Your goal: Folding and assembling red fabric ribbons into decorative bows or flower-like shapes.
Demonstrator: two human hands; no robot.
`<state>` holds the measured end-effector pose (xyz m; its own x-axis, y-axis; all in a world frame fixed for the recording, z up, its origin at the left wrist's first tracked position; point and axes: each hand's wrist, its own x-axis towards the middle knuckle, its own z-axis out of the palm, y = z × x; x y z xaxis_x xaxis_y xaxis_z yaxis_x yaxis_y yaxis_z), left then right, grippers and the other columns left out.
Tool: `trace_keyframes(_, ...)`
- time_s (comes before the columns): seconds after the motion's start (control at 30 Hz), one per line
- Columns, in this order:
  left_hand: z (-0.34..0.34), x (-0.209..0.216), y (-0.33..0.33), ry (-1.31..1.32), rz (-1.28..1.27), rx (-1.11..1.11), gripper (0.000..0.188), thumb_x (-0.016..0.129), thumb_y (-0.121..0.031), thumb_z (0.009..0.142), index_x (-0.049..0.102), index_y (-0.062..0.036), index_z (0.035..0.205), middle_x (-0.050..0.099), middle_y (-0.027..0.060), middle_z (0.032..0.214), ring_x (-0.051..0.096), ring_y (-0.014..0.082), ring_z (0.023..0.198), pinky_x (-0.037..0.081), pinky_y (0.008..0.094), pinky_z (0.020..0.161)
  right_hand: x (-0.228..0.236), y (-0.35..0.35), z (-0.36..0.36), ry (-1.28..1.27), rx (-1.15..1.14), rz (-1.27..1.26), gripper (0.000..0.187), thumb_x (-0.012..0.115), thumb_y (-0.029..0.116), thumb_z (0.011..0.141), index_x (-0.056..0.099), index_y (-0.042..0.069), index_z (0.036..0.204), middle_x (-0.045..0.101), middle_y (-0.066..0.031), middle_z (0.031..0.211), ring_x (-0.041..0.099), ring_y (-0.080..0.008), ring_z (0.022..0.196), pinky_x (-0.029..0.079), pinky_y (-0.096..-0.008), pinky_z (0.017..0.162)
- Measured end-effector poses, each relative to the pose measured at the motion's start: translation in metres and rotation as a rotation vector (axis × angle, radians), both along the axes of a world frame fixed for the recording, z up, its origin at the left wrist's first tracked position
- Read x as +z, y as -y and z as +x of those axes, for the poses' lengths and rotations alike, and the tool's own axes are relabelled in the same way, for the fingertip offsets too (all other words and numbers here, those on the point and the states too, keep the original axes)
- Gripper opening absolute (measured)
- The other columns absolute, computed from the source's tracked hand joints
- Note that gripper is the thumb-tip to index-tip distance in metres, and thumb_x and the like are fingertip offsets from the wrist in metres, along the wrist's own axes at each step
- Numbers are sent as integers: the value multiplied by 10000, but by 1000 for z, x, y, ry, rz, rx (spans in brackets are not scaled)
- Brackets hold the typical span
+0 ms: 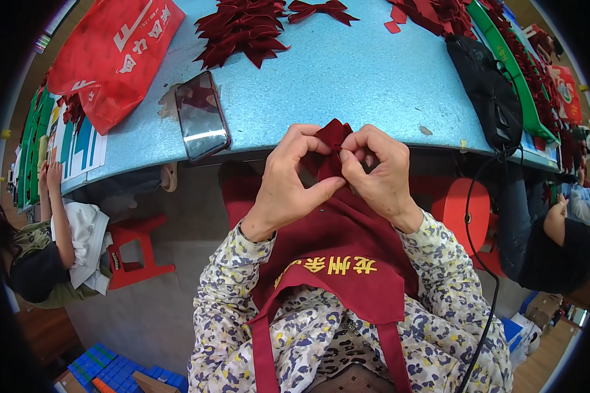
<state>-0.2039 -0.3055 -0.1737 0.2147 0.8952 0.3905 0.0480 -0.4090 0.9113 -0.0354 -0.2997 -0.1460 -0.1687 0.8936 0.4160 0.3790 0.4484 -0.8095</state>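
Observation:
Both my hands meet over my lap, just off the near edge of the light blue table (321, 85). Between them is a dark red velvet bow (335, 133), partly covered by my fingers. My left hand (295, 173) grips its left side with thumb and fingers curled round the ribbon. On the other side, my right hand (379, 171) pinches the bow near its middle with thumb and forefinger. Farther back on the table lie a pile of finished-looking red bows (238, 29) and a single red bow (322, 11).
A dark phone (203, 116) lies left of my hands, near a red plastic bag (115, 62). To the right are a black pouch (488, 92), a green tray (514, 69) and a hanging black cable (469, 229). Other people sit at both sides; red stools (137, 252) stand nearby.

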Motion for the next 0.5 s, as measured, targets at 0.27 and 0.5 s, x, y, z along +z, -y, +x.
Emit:
trace_keyframes(0.27,0,5,-2,-138,55,32,380,766,-56,650,558,12,960,536,143,1097,570,274,958,461,330,791,0,-6,-1,-26,17,-106,33,628,-7,757,607,10,776,562,20,663,450,-33,563,341,-198,504)
trace_keyframes(0.5,6,-13,-3,57,-74,153,170,663,0,774,585,32,922,598,93,996,599,179,863,459,267,781,-4,-10,-7,33,13,-48,68,646,-9,735,603,12,783,566,-4,671,478,-61,555,362,-210,503)
